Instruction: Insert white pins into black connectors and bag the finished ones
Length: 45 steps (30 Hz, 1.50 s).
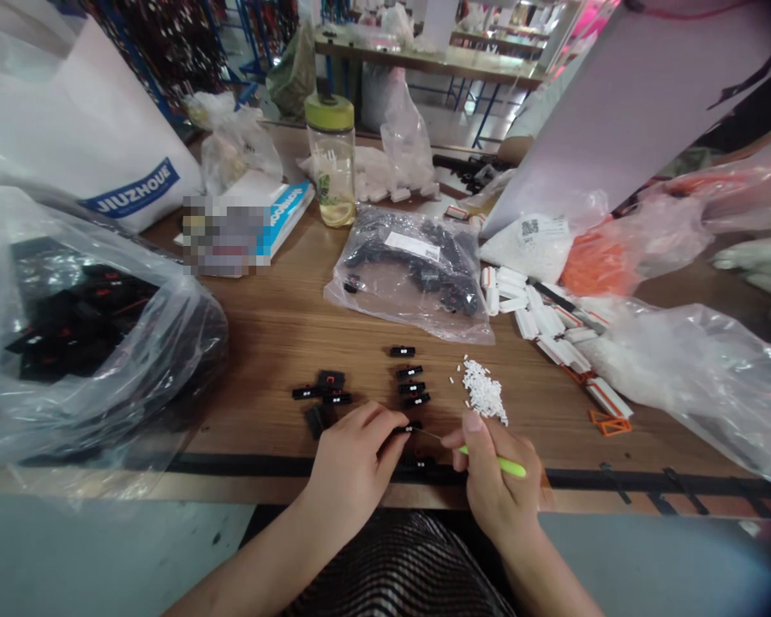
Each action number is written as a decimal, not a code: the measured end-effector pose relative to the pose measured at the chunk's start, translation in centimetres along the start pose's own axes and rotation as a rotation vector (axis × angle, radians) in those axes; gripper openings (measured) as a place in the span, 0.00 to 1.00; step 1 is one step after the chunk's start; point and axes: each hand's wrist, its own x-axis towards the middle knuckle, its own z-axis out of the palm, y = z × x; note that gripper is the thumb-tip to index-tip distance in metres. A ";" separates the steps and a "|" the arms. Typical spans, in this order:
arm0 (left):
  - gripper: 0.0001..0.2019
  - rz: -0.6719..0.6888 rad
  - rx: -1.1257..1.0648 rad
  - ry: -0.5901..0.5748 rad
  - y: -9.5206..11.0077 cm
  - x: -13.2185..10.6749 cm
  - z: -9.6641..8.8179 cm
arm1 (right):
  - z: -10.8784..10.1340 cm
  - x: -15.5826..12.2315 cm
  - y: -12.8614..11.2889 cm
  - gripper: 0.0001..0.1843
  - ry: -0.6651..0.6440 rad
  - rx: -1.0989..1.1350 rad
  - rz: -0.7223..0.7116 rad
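Observation:
Near the table's front edge, my left hand (360, 450) pinches a small black plastic connector (412, 428) with white dots on its face. My right hand (502, 470) is closed round a thin pick with a lime-green handle (511, 467), its fine metal shaft pointing at that connector. Whether the tip touches it I cannot tell. Several similar black connectors (412, 388) lie in a column just beyond my hands, and one more (419, 463) lies between them by the edge. Left of my left hand sits a loose group of black connectors (336, 398). Small white plugs (484, 390) are heaped beyond my right hand.
A clear bag of black parts (415, 266) lies ahead, with a green-lidded bottle (331, 163) behind it. An open plastic bag of black connectors (90, 317) fills the left. White boxy pieces (540, 317), orange pieces (610, 422) and plastic bags (687, 351) crowd the right.

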 end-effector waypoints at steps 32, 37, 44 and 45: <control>0.05 -0.008 -0.012 -0.007 0.0 0.1 0.0 | 0.1 0.0 -0.6 0.20 -0.097 -0.047 -0.098; 0.04 -0.020 -0.013 -0.019 0.1 0.0 0.0 | 0.0 0.6 -1.1 0.18 -0.285 -0.126 -0.185; 0.05 -0.007 -0.035 0.001 0.1 0.0 0.0 | -0.6 0.7 -1.3 0.20 -0.096 -0.065 -0.104; 0.05 -0.010 -0.036 0.002 0.1 0.0 0.0 | -0.6 0.6 -1.2 0.20 -0.083 -0.061 -0.098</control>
